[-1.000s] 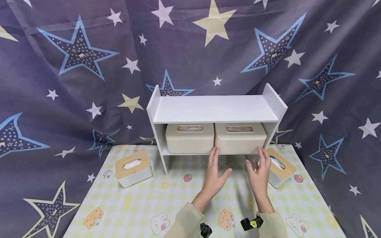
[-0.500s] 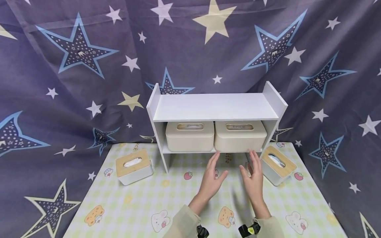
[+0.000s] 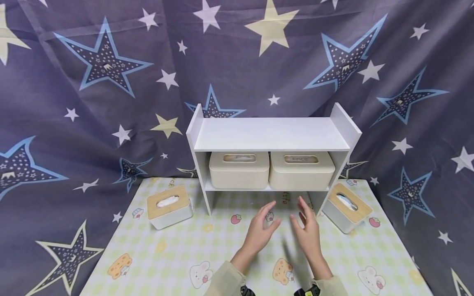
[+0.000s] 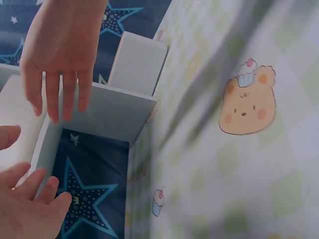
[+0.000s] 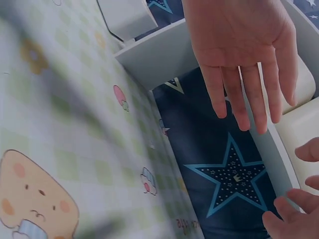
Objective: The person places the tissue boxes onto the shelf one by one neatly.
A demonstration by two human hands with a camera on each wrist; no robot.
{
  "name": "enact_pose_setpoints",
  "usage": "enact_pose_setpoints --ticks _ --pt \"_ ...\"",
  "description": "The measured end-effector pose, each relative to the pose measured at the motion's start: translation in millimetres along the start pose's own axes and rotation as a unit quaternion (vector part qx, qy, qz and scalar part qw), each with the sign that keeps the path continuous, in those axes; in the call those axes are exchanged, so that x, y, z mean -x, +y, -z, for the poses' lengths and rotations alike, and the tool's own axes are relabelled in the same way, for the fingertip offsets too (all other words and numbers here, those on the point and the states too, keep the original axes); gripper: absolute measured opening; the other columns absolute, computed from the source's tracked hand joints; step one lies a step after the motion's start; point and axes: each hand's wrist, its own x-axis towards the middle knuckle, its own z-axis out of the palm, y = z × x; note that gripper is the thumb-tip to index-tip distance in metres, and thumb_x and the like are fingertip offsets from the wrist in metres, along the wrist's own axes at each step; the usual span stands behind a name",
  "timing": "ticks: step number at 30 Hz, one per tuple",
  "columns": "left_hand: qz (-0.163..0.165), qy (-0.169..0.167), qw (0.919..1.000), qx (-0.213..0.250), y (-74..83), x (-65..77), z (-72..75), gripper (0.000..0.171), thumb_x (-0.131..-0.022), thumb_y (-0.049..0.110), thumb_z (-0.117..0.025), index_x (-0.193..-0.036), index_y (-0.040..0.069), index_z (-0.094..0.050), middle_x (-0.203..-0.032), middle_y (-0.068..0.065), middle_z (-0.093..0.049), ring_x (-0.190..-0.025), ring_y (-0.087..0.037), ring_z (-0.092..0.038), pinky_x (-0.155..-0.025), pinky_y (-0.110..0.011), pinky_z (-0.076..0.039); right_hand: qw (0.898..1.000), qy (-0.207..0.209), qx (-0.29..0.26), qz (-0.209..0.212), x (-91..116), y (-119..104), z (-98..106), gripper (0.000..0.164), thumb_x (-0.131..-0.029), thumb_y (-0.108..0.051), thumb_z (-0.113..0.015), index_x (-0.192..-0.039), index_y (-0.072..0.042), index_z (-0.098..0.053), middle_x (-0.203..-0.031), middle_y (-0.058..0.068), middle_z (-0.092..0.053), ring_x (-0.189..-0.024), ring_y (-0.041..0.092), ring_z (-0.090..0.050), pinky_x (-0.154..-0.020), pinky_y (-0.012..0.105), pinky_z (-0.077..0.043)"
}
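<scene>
Two cream tissue boxes stand side by side on the lower board of a white shelf (image 3: pixel 270 133). Dark lettering shows through the oval slot in the lid of both the left tissue box (image 3: pixel 238 177) and the right tissue box (image 3: pixel 301 177). In front of the shelf, below the boxes, my left hand (image 3: pixel 258 231) hovers with its fingers extended. My right hand (image 3: pixel 308 233) faces it across a small gap, palm inward and fingers loosely bent. Neither hand holds anything. Both wrist views show the spread fingers near the lower board's front edge, apart from the boxes.
A white tissue box with a wooden lid (image 3: pixel 166 206) stands left of the shelf. Another wooden-lidded tissue box (image 3: pixel 348 207) sits angled by the right side panel. A checked cloth (image 3: pixel 163 263) covers the table, and a star-patterned curtain (image 3: pixel 237 65) hangs behind.
Both hands have drawn back from the right cream box toward the front of the table, and the right hand has moved left, closer to the left one. The boxes stay in place.
</scene>
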Motion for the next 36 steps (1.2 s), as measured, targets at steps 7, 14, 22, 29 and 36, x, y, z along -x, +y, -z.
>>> enact_pose_setpoints --ticks 7,14,22,29,36 --pt "0.013 0.005 0.9998 0.012 -13.1 4.9 7.0 0.052 -0.097 0.020 -0.063 -0.146 0.009 -0.050 -0.151 -0.013 -0.050 -0.138 -0.035 -0.049 -0.116 -0.054 -0.042 0.999 -0.032 0.000 0.026 6.5 -3.8 -8.3 0.057 -0.092 0.003 -0.065 -0.146 0.004 -0.044 -0.144 0.025 -0.053 -0.132 0.043 -0.052 -0.110 0.051 -0.045" --pt "0.032 0.023 0.9991 0.016 -28.3 13.0 21.9 0.048 -0.097 0.017 -0.062 -0.143 0.006 -0.052 -0.147 -0.018 -0.053 -0.134 -0.038 -0.052 -0.116 -0.052 -0.041 0.997 -0.064 -0.019 0.024 11.7 2.6 -17.6 0.054 -0.093 -0.003 -0.067 -0.143 0.002 -0.049 -0.141 0.025 -0.056 -0.127 0.043 -0.057 -0.106 0.052 -0.049" --pt "0.044 0.050 0.9976 0.014 -54.8 22.2 51.3 0.046 -0.099 0.015 -0.060 -0.142 0.002 -0.051 -0.140 -0.024 -0.055 -0.129 -0.044 -0.053 -0.115 -0.055 -0.040 0.994 -0.093 -0.034 0.037 18.6 1.6 -32.0 0.050 -0.093 -0.004 -0.067 -0.139 0.005 -0.052 -0.139 0.026 -0.057 -0.122 0.044 -0.060 -0.103 0.054 -0.051" --pt "0.068 0.117 0.9908 0.003 -70.6 29.3 87.7 0.045 -0.099 0.012 -0.060 -0.141 0.000 -0.052 -0.142 -0.024 -0.054 -0.133 -0.042 -0.051 -0.118 -0.053 -0.039 0.991 -0.124 -0.044 0.031 25.6 -0.5 -45.7 0.049 -0.094 -0.007 -0.067 -0.139 0.005 -0.052 -0.139 0.024 -0.058 -0.123 0.043 -0.059 -0.104 0.053 -0.051" --pt "0.095 0.199 0.9754 0.001 -79.3 36.6 133.7 0.044 -0.098 0.005 -0.060 -0.141 0.001 -0.053 -0.148 -0.020 -0.051 -0.140 -0.038 -0.046 -0.121 -0.047 -0.035 0.986 -0.157 -0.054 0.014 29.2 -1.4 -58.6 0.050 -0.094 -0.012 -0.068 -0.140 0.001 -0.053 -0.139 0.023 -0.058 -0.126 0.042 -0.058 -0.106 0.054 -0.050"
